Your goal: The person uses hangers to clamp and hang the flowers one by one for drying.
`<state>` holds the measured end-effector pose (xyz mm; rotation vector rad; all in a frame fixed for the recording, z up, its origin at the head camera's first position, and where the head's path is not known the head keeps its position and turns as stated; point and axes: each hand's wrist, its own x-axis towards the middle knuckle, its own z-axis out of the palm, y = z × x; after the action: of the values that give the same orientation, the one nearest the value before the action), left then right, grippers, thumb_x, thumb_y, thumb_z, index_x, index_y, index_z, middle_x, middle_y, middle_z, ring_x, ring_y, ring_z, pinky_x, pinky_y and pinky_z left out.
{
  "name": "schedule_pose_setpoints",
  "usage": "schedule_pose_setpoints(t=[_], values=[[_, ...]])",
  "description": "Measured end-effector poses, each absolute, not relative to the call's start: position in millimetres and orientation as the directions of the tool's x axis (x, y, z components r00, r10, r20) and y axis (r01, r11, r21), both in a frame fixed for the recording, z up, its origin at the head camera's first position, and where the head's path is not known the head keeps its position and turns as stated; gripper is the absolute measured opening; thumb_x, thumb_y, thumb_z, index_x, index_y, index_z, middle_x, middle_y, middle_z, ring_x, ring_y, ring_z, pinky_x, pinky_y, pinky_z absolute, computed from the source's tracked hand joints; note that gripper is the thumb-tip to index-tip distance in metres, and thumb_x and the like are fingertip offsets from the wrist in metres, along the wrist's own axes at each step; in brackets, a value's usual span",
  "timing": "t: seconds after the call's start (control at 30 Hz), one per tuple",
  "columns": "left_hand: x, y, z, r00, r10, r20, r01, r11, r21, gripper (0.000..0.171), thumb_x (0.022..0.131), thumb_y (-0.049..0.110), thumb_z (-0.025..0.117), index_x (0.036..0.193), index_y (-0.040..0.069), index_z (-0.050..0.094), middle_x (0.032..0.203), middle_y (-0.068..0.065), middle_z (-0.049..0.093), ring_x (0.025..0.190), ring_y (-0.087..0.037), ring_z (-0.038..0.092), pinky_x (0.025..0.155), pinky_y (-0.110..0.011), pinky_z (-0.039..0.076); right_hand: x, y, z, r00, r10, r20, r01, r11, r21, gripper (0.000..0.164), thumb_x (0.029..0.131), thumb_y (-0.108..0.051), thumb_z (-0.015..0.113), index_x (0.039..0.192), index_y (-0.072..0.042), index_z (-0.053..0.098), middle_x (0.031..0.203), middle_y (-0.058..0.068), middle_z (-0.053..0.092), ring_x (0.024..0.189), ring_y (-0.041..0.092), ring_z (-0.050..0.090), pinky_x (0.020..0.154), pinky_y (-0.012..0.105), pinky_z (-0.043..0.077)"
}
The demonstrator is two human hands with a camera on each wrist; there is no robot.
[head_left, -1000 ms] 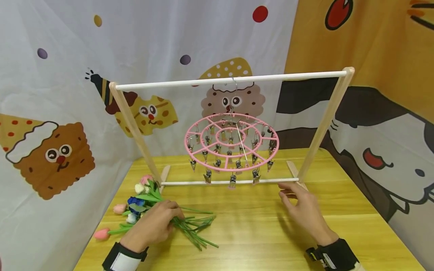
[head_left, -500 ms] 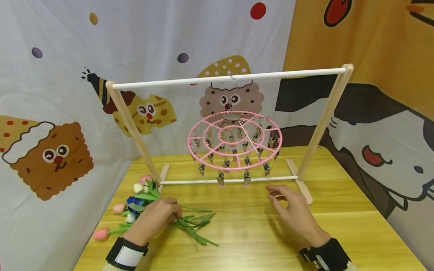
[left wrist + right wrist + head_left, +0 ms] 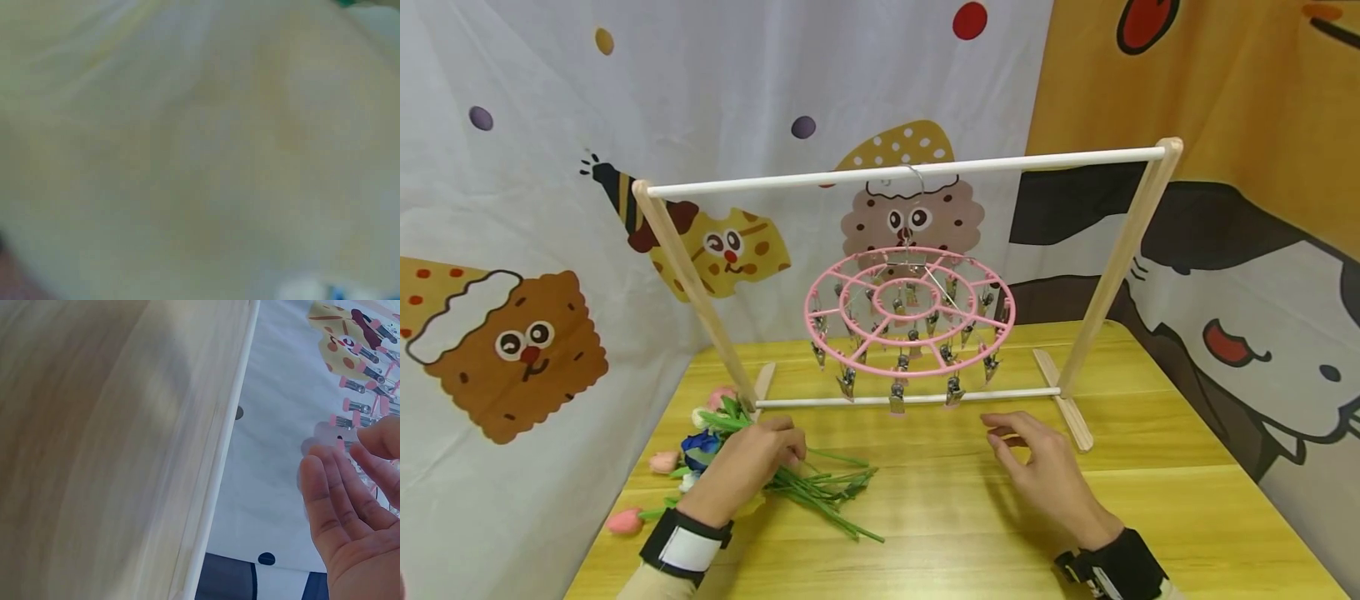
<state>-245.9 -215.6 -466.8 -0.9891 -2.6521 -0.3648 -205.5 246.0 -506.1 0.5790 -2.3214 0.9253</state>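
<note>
My left hand (image 3: 748,467) is bent over a loose pile of artificial flowers on the left of the table, its fingers pinching among the green stems (image 3: 827,492). The fingertips are partly hidden. Around it lie a blue rose (image 3: 702,448), a peach tulip (image 3: 663,462) and a pink tulip (image 3: 625,522). A blurred, pale cream petal-like surface (image 3: 200,156) fills the left wrist view. My right hand (image 3: 1048,471) hovers over the table with relaxed fingers and nothing in its grasp; the right wrist view shows its fingers (image 3: 319,487) bare and apart from the thumb.
A wooden stand with a white top bar (image 3: 820,179) spans the table. From it hangs a pink round clip hanger (image 3: 910,371) with several metal clips, above a white lower bar (image 3: 820,403). Printed curtains (image 3: 647,100) rise behind the table (image 3: 955,533).
The pink hanger has swung right, then back left. My right hand has moved left. The left hand has shifted slightly over the flowers, and some leaves and stems have moved with it.
</note>
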Motion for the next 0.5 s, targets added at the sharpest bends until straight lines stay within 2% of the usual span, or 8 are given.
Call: schedule_pose_setpoints(t=[0.27, 0.5], values=[[-250.9, -203.4, -457.5, -0.684, 0.562, 0.465, 0.662, 0.746, 0.072, 0.03, 0.1, -0.007, 0.087, 0.097, 0.023, 0.08, 0.097, 0.009, 0.07, 0.085, -0.004, 0.074, 0.067, -0.021, 0.061, -203.9, 244.8, -511.5, -0.749, -0.169, 0.641, -0.572, 0.654, -0.496, 0.037, 0.099, 0.011, 0.085, 0.13, -0.009, 0.083, 0.121, 0.007, 0.087, 0.097, 0.016, 0.084, 0.083, 0.029, 0.072], [-250.0, -197.4, -444.9, -0.63, 0.54, 0.558, 0.672, 0.739, 0.044, 0.021, 0.099, 0.0, 0.089, 0.102, 0.02, 0.083, 0.098, 0.005, 0.071, 0.081, -0.009, 0.075, 0.064, -0.024, 0.063, -202.8, 243.9, -512.2, -0.759, -0.158, 0.632, -0.562, 0.65, -0.512, 0.036, 0.1, 0.01, 0.085, 0.13, -0.01, 0.083, 0.122, 0.006, 0.087, 0.097, 0.014, 0.083, 0.084, 0.026, 0.071]])
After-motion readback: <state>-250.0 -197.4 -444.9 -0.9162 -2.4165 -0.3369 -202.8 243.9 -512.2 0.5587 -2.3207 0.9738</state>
